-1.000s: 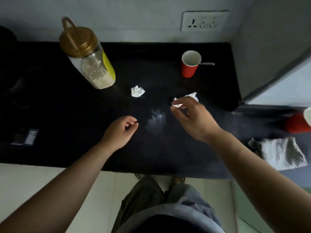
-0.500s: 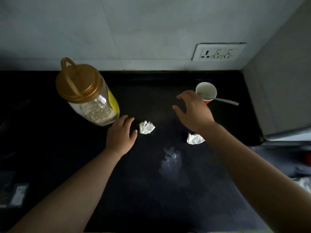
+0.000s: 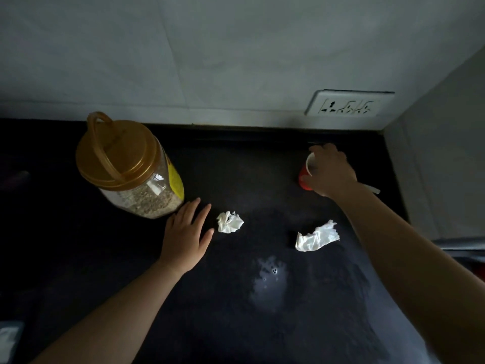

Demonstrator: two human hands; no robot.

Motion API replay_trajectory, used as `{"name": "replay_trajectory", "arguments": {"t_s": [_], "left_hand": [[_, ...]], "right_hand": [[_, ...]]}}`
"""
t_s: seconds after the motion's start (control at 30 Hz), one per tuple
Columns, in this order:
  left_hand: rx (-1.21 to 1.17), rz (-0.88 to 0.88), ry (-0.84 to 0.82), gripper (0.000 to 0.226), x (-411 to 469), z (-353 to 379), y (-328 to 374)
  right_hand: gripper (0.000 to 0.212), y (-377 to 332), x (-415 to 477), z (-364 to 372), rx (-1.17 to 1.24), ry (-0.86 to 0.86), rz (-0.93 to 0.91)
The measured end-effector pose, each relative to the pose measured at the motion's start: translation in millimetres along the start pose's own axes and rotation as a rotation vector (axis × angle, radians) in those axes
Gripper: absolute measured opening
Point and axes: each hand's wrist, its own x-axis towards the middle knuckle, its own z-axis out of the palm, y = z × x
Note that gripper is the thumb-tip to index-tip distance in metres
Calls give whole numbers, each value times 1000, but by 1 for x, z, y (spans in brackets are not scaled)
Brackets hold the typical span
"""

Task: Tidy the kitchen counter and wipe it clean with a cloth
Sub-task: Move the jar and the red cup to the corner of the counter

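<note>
The black counter (image 3: 236, 324) carries two crumpled white tissues: one (image 3: 229, 222) at the centre, a flatter one (image 3: 316, 236) to its right. My right hand (image 3: 330, 170) closes over the rim of a red paper cup (image 3: 304, 179) at the back right; a spoon handle (image 3: 371, 189) pokes out past my wrist. My left hand (image 3: 187, 233) lies flat with fingers spread, just left of the centre tissue, holding nothing. A wet smear (image 3: 270, 281) shines in front of the tissues.
A clear jar (image 3: 131, 174) of grain with a gold handled lid stands at the back left, close to my left fingertips. A white wall socket (image 3: 347, 103) sits above the counter's back edge. A grey side wall (image 3: 443, 166) bounds the right.
My right hand let the flatter tissue drop, reached back and closed on the red cup. My left hand opened and moved forward beside the centre tissue. The view tilted up toward the wall.
</note>
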Motion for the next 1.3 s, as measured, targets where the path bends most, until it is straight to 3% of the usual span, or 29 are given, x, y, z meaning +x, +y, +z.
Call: {"name": "replay_trajectory", "arguments": {"t_s": [0.33,0.53,0.73,0.87,0.97,1.1,1.17,1.3], "left_hand": [[-8,17,2,56,-1,-11,2],[-132,57,185,60,-33,-59,11],[-207,115,413,46,-61,-140,8],[-229,50,642,25,-60,-188,-1],[-348,-100,734,27,-38,-210,-10],[-563,-305,599,44,1,-217,-12],[-709,-351,502,43,14,-214,-12],[-897,-393,476,41,21,-206,-13]], "right_hand": [[60,-56,-42,15,64,-17,-189],[61,-90,-80,3,117,-44,-297],[61,-115,-105,-23,132,17,-363],[61,-127,-121,-33,134,55,-388],[59,-132,-132,-37,141,80,-387],[62,-132,-146,-38,144,108,-352],[62,-129,-152,-38,152,125,-319],[62,-121,-166,-37,171,140,-253]]}}
